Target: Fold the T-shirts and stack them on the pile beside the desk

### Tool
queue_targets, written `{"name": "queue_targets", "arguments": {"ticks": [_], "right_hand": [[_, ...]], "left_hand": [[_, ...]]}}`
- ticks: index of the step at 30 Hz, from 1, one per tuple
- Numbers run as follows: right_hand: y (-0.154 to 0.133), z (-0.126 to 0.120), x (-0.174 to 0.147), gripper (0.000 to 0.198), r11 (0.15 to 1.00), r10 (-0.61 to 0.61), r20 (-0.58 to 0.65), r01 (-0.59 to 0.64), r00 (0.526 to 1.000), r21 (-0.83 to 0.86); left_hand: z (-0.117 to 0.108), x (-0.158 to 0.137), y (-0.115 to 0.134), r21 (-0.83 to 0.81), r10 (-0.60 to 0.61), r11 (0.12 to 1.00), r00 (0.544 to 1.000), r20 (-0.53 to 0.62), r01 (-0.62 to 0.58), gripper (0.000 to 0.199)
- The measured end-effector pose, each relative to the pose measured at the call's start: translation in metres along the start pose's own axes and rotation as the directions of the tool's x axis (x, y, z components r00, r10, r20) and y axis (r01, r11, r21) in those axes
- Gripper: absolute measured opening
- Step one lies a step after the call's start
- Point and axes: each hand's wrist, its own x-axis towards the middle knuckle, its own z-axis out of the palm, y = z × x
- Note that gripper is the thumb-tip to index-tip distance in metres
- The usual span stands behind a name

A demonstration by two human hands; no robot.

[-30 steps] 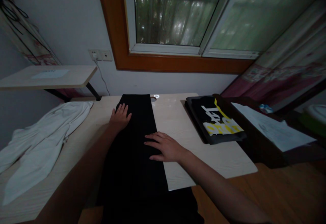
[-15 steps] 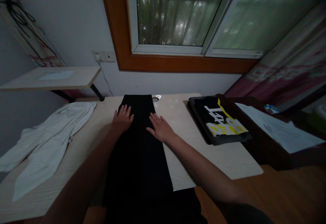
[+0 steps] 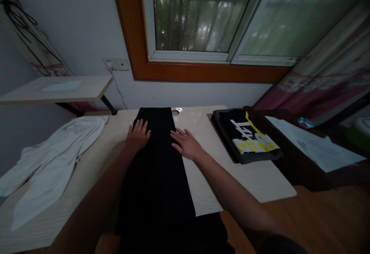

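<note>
A long strip of black cloth (image 3: 157, 161), which looks like a folded garment, lies lengthwise over the table (image 3: 231, 180), its lower end merging with dark fabric at the near edge. My left hand (image 3: 138, 134) rests flat on its left border, fingers spread and pointing away from me. At the right border lies my right hand (image 3: 187, 144), palm down, fingers stretched out with the tips on the cloth and the rest over the bare tabletop. Neither hand grips anything. What kind of garment it is cannot be made out.
On the right sits a stack of folded dark clothes (image 3: 245, 138) with a yellow and white print on top. A white garment (image 3: 58, 157) lies loosely at the left, near a raised shelf (image 3: 95, 88). Behind the table are a wall and window; a paper sheet (image 3: 312, 146) lies far right.
My right hand has slid slightly right, toward the cloth's edge. My left hand stays at the same place on the cloth. The whole view has shifted a little.
</note>
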Motion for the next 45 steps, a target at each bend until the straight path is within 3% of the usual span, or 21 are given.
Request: {"name": "queue_targets", "arguments": {"ticks": [3,5,7,9,11,12,14,16,18,30,36,42,45], "right_hand": [[0.0,0.005,0.003,0.056,0.95,0.303,-0.085,-0.308,0.949,-0.046],[-0.001,0.004,0.003,0.058,0.928,0.362,-0.127,-0.37,0.923,-0.044],[-0.003,0.0,0.002,0.059,0.959,0.277,-0.132,-0.283,0.952,-0.028],[-0.004,-0.004,-0.001,0.059,0.995,0.099,-0.087,-0.1,0.991,-0.015],[-0.005,-0.005,-0.003,0.056,0.999,-0.048,-0.016,0.048,0.999,-0.007],[-0.005,-0.004,-0.003,0.055,0.998,-0.057,0.005,0.057,0.998,-0.009],[-0.004,0.001,-0.001,0.055,0.998,0.063,-0.003,-0.063,0.998,-0.031],[-0.003,0.008,0.0,0.055,0.97,0.234,-0.051,-0.237,0.971,-0.05],[-0.001,0.013,0.002,0.053,0.944,0.319,-0.089,-0.325,0.943,-0.053],[-0.001,0.005,-0.002,0.049,0.967,0.256,-0.113,-0.255,0.96,0.017],[-0.004,-0.002,-0.003,0.051,0.999,-0.009,-0.016,0.01,1.0,0.039],[-0.005,0.008,0.001,0.05,0.964,0.261,-0.065,-0.263,0.963,-0.028],[-0.003,0.009,0.002,0.049,0.961,0.274,-0.058,-0.276,0.96,-0.023]], "left_hand": [[0.0,0.0,-0.001,-0.002,0.001,1.0,1.0,0.01,-0.001,0.062],[0.0,-0.001,-0.001,0.009,0.001,1.0,1.0,0.012,-0.001,0.062],[0.001,-0.001,-0.001,0.027,-0.001,1.0,1.0,0.012,0.001,0.062],[0.001,-0.002,0.0,0.039,0.0,0.999,1.0,0.005,-0.001,0.062],[0.002,-0.003,0.0,0.041,0.007,0.999,1.0,-0.013,-0.006,0.062],[0.002,-0.003,0.0,0.039,0.011,0.999,1.0,-0.023,-0.01,0.061],[0.002,-0.004,0.0,0.034,0.009,0.999,1.0,-0.027,-0.008,0.061],[0.003,-0.003,-0.001,0.028,0.004,1.0,1.0,-0.017,-0.003,0.061],[0.003,-0.003,-0.001,0.019,0.0,1.0,1.0,-0.013,0.0,0.061],[0.004,-0.009,-0.003,-0.021,-0.005,1.0,0.998,-0.057,0.004,0.058],[0.002,-0.01,-0.002,-0.021,-0.014,1.0,0.999,-0.047,0.013,0.058],[0.003,-0.012,-0.002,-0.015,-0.011,1.0,0.999,-0.05,0.01,0.059],[0.004,-0.012,-0.002,-0.015,-0.015,1.0,0.999,-0.046,0.015,0.059]]}}
